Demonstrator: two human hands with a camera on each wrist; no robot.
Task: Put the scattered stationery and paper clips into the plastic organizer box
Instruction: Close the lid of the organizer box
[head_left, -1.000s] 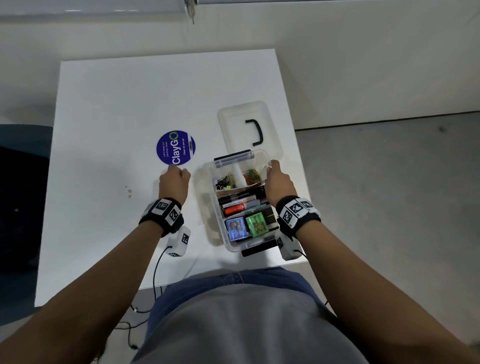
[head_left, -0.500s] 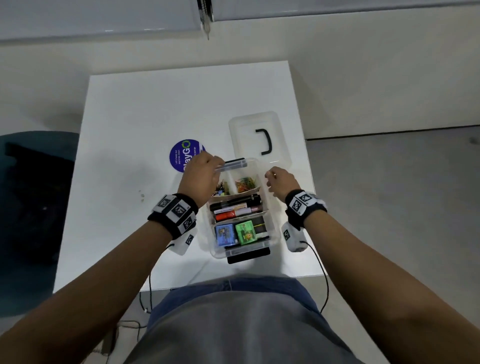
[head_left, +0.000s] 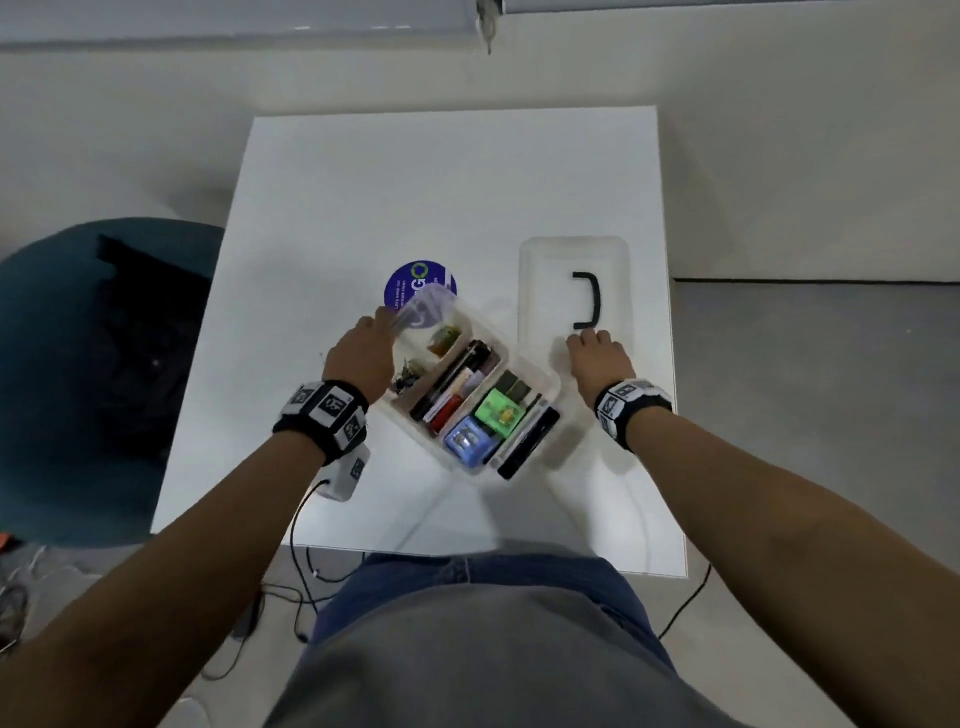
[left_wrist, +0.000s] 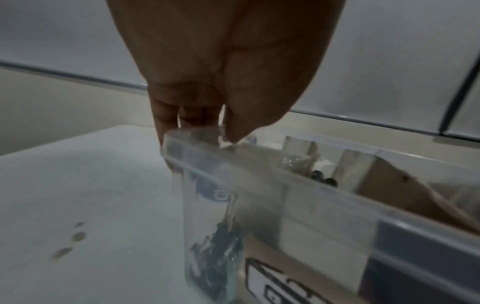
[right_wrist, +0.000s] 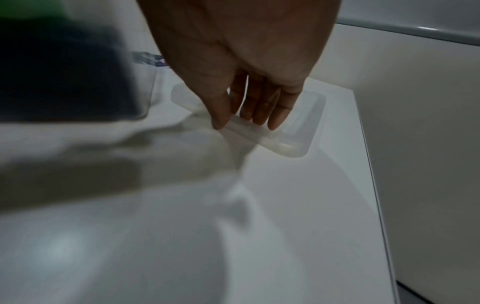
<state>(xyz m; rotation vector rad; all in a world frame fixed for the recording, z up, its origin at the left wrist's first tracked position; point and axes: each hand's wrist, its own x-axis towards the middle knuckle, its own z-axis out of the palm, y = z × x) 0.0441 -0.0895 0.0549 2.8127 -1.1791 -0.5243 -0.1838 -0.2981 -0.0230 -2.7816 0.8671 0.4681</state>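
— How far along? Where now?
— Nearly done: organizer box (head_left: 470, 395) mid-table, filled, corner pinched by left hand (head_left: 363, 353).
— Still missing?
— Only closing. Lid (head_left: 574, 291) just right of box; right hand (head_left: 600, 358) reaching there, fingers straight, holding nothing.

Clear organizer box (head_left: 545, 382), black-handled lid (head_left: 545, 291), purple sticker (head_left: 415, 280), white table (head_left: 415, 182).

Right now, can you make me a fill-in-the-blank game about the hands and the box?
1. The left hand grips the organizer box by its ____.
2. The lid lies on the table with its black ____ facing up.
3. The right hand reaches for the ____.
4. The green block sits beside a ____ one.

Missing words: rim; handle; lid; blue
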